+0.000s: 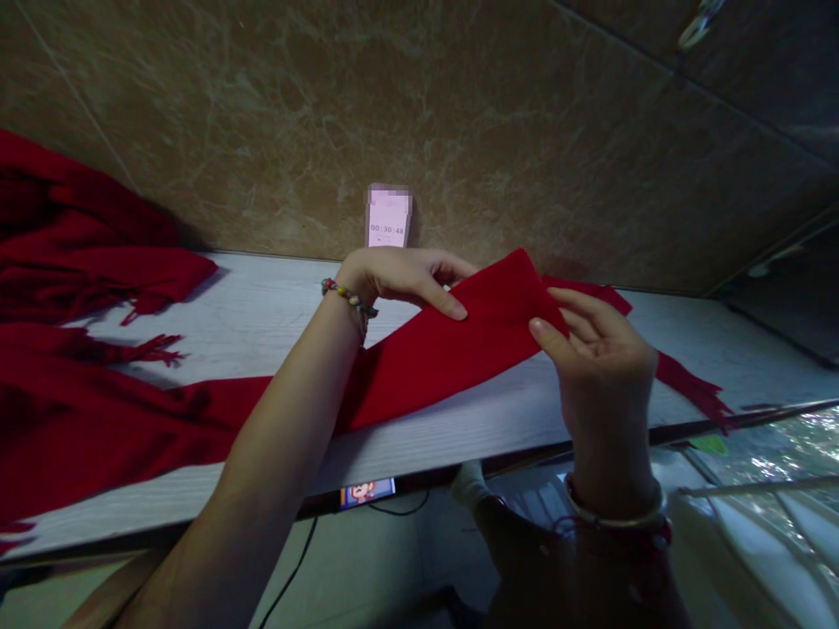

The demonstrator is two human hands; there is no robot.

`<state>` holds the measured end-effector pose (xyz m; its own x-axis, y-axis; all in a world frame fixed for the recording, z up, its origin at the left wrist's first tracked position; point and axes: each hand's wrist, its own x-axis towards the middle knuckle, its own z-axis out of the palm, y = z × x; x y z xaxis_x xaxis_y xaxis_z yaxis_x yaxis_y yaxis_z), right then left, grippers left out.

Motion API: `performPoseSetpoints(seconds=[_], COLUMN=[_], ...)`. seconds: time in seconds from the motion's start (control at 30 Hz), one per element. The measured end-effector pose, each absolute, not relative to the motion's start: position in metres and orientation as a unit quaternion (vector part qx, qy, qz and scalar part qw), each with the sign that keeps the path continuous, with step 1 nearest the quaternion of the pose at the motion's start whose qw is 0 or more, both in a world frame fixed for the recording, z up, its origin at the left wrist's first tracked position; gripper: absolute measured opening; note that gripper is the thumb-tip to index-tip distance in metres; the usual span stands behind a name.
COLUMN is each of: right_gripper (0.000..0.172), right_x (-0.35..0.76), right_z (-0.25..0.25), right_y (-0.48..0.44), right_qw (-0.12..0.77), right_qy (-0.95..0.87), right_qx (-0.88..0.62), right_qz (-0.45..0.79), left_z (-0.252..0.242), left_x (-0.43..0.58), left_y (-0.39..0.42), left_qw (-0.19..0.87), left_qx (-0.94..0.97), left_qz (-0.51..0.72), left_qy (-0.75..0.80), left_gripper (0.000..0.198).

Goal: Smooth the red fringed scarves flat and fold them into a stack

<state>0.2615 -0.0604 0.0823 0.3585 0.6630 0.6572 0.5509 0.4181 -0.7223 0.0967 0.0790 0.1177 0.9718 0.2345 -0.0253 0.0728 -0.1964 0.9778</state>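
Note:
A long red scarf (419, 376) stretches from the left side of the table toward the right, its near end folded and lifted between my hands. My left hand (412, 279) pinches the upper edge, thumb on top and fingers behind the cloth. At the fold's right corner, my right hand (599, 345) grips the cloth between thumb and fingers. Behind my right hand, a fringed red end (695, 384) lies on the table. My left forearm crosses over the scarf and hides part of it.
More red scarves (79, 236) are heaped at the left of the white wood-grain table (242, 306). A phone (389, 217) showing a timer leans on the brown marbled wall (294, 131). Below the front edge are a lit screen (367, 493), a black cable (292, 568) and shiny plastic wrapping (786, 454).

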Motion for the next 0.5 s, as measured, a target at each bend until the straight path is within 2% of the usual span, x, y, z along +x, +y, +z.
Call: performPoseSetpoints(seconds=[0.1,0.27,0.4,0.5], right_gripper=[0.027,0.028,0.028,0.026], right_x=[0.275,0.291,0.29,0.29], right_z=[0.06,0.021,0.014,0.014], right_y=[-0.047,-0.034,-0.035,-0.035], right_qw=[0.637,0.59,0.596,0.589], right_qy=[-0.515,-0.419,-0.395,-0.405], right_qx=[-0.557,-0.633,-0.634,-0.643], right_qz=[0.136,0.275,0.296,0.275], left_z=[0.102,0.067,0.073,0.089], left_x=[0.11,0.139,0.143,0.144], left_y=[0.085,0.093,0.089,0.071], left_qw=[0.582,0.402,0.311,0.167], left_qx=[0.791,0.841,0.86,0.883], left_qz=[0.019,-0.135,-0.15,-0.119], left_qy=[0.187,0.335,0.375,0.422], left_gripper=[0.047,0.047,0.061,0.065])
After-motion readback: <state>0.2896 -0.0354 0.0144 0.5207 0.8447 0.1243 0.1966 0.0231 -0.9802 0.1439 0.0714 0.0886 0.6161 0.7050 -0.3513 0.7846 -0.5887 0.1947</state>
